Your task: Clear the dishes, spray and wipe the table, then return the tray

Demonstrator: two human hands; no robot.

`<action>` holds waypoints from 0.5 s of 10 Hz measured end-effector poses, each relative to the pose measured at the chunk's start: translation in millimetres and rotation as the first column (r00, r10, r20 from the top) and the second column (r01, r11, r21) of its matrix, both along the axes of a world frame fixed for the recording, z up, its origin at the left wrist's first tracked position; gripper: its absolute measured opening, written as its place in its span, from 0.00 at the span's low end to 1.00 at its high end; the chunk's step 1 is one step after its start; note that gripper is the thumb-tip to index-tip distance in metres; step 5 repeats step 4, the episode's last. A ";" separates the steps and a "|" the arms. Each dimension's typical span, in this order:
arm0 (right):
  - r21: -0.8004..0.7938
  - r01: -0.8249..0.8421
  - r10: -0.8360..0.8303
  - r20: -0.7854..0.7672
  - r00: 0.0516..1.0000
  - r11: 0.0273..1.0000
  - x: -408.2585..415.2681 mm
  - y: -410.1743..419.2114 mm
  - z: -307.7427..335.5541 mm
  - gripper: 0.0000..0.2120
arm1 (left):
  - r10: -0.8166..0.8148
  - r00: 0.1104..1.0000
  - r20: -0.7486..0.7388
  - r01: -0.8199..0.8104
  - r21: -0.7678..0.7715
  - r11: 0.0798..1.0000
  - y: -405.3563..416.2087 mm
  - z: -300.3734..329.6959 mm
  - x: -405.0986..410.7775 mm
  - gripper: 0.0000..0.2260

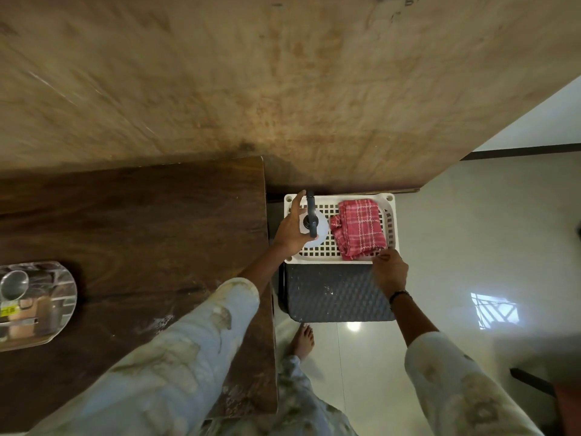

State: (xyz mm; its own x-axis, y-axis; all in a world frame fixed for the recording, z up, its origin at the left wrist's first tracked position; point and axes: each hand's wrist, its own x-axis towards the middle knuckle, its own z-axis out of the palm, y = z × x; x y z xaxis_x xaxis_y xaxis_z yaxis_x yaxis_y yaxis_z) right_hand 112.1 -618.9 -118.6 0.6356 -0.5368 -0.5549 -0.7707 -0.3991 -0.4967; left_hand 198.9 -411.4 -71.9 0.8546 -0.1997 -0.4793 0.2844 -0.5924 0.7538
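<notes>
- My left hand point(294, 226) wraps round the spray bottle point(311, 228) standing in the white basket point(390, 212), gripping its side so that, I judge, I can lift it straight out by the body
- My right hand point(390, 272) is at the basket's near rim, fingers curled down at the corner of the red checked cloth point(358, 229); whether they pinch the cloth or the rim I cannot tell
- The cloth lies folded just beside the bottle, right of it
- The basket sits on a dark stool point(336, 294) beside the table point(135, 234), within easy reach of both arms
- A clear tray point(67, 294) with a steel cup point(14, 284) rests at the table's left edge, well apart from both hands
</notes>
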 end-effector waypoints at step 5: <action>0.029 -0.094 0.087 0.188 0.978 0.995 -27.5 64.2 85.5 0.05 | 0.111 0.993 0.029 -0.108 -0.113 0.988 88.7 51.8 -64.1 0.34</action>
